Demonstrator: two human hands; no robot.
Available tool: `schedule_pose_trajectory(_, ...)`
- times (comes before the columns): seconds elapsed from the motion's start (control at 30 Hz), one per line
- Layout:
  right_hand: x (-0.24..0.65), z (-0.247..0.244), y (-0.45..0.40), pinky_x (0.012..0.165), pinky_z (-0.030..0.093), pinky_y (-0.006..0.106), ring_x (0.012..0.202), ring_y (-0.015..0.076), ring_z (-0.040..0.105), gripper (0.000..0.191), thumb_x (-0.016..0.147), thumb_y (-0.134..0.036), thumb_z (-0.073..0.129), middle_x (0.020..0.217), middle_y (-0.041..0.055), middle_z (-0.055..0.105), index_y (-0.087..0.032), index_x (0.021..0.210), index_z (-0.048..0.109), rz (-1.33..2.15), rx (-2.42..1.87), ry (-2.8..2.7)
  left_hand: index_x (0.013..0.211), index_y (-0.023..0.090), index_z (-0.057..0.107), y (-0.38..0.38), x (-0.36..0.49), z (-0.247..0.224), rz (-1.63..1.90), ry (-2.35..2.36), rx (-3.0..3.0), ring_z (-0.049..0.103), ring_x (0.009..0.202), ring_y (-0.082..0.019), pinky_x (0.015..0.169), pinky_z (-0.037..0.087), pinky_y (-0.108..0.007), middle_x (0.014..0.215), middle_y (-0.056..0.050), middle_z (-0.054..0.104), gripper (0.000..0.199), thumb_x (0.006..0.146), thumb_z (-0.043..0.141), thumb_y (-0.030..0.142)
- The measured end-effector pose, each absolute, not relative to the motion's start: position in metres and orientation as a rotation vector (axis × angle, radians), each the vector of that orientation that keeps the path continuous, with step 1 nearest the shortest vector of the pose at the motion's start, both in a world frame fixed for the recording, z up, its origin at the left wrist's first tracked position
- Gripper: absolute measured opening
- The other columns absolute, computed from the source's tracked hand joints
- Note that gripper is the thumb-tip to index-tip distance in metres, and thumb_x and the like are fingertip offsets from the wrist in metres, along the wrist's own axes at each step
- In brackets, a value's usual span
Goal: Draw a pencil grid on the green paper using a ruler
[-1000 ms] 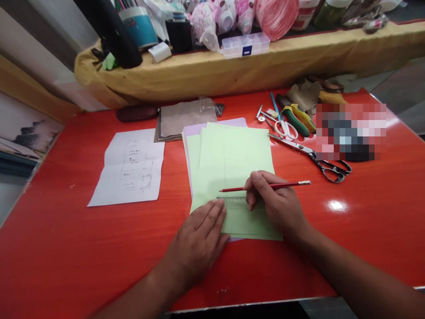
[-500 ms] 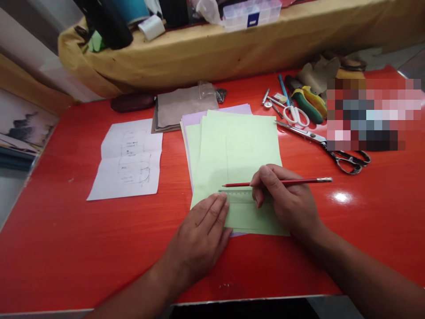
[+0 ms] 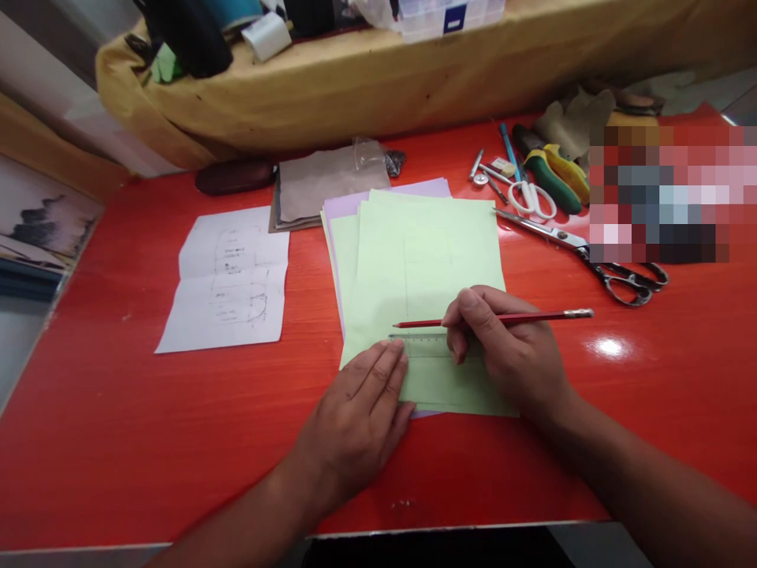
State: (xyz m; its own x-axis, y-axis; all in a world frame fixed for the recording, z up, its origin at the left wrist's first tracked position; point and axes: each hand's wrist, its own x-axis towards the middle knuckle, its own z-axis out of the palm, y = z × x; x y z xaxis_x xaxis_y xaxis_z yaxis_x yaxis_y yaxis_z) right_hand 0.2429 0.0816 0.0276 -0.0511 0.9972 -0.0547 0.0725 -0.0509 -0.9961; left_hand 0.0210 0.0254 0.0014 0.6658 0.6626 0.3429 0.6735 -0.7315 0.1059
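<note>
Stacked sheets of light green paper (image 3: 438,268), with lilac paper under them, lie in front of me. Thin pencil lines mark the top green sheet. My left hand (image 3: 360,402) lies flat with fingers stretched out over the left end of a clear ruler (image 3: 423,339), pressing on it and the paper. A red pencil (image 3: 417,323) is pinched in my right hand (image 3: 509,347), nearly level, its sharpened tip pointing left just above the ruler's edge. Part of the ruler is hidden by my fingers.
A creased white sheet with a drawing (image 3: 228,284) lies left. Large scissors (image 3: 568,241), white-handled scissors (image 3: 532,201) and green-yellow pliers (image 3: 550,177) lie at the right. Behind the paper are brown sheets (image 3: 325,185) and a dark case (image 3: 235,177). A cloth-covered ledge (image 3: 355,95) runs along the back.
The view has shifted slightly. The pencil tip has drifted a little left over the paper; my left hand stays on the ruler.
</note>
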Motion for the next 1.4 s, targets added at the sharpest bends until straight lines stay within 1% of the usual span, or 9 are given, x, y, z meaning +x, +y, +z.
schedule_pose_trajectory(0.17, 0.2431, 0.0269, 0.0817, 0.054, 0.046, 0.03, 0.051, 0.0138, 0.057, 0.044, 0.106, -0.056, 0.061, 0.056, -0.0021, 0.062, -0.023, 0.078, 0.071, 1.25, -1.279, -1.285, 0.139, -0.004, 0.063, 0.0253, 0.0211, 0.0009, -0.571, -1.145, -2.837, 0.064, 0.137, -0.035, 0.113, 0.059, -0.048, 0.147, -0.024, 0.066, 0.042, 0.111, 0.056, 0.026)
schedule_pose_trajectory(0.3, 0.2432, 0.026, 0.0818, 0.055, 0.045, 0.03, 0.052, 0.0139, 0.057, 0.045, 0.106, -0.056, 0.061, 0.055, -0.0024, 0.062, -0.023, 0.078, 0.071, 1.239, -1.282, -1.298, 0.14, -0.001, 0.063, 0.0245, 0.021, -0.0003, -0.578, -1.175, -2.841, 0.064, 0.136, -0.035, 0.112, 0.058, -0.049, 0.148, -0.022, 0.065, 0.04, 0.111, 0.055, 0.025)
schedule_pose_trajectory(0.47, 0.2428, 0.0259, 0.0823, 0.054, 0.044, 0.029, 0.052, 0.0129, 0.057, 0.044, 0.108, -0.053, 0.061, 0.056, -0.003, 0.062, -0.023, 0.078, 0.07, 1.238, -1.265, -1.302, 0.141, 0.0, 0.063, 0.0238, 0.021, -0.0004, -0.577, -1.205, -2.852, 0.065, 0.135, -0.036, 0.111, 0.058, -0.052, 0.15, -0.021, 0.065, 0.04, 0.11, 0.056, 0.024)
schedule_pose_trajectory(0.77, 0.242, 0.0249, 0.0817, 0.055, 0.044, 0.028, 0.051, 0.0118, 0.057, 0.041, 0.109, -0.049, 0.061, 0.056, -0.0033, 0.061, -0.023, 0.079, 0.071, 1.238, -1.257, -1.292, 0.14, -0.003, 0.064, 0.0253, 0.0208, -0.001, -0.606, -1.183, -2.856, 0.065, 0.136, -0.036, 0.112, 0.059, -0.05, 0.148, -0.023, 0.065, 0.041, 0.109, 0.058, 0.023)
schedule_pose_trajectory(1.4, 0.2409, 0.025, 0.0816, 0.054, 0.045, 0.028, 0.051, 0.0119, 0.057, 0.043, 0.107, -0.052, 0.063, 0.056, -0.003, 0.062, -0.023, 0.078, 0.071, 1.246, -1.257, -1.282, 0.141, -0.001, 0.063, 0.0253, 0.0204, -0.0002, -0.586, -1.189, -2.852, 0.065, 0.136, -0.035, 0.114, 0.058, -0.048, 0.149, -0.022, 0.065, 0.041, 0.11, 0.056, 0.024)
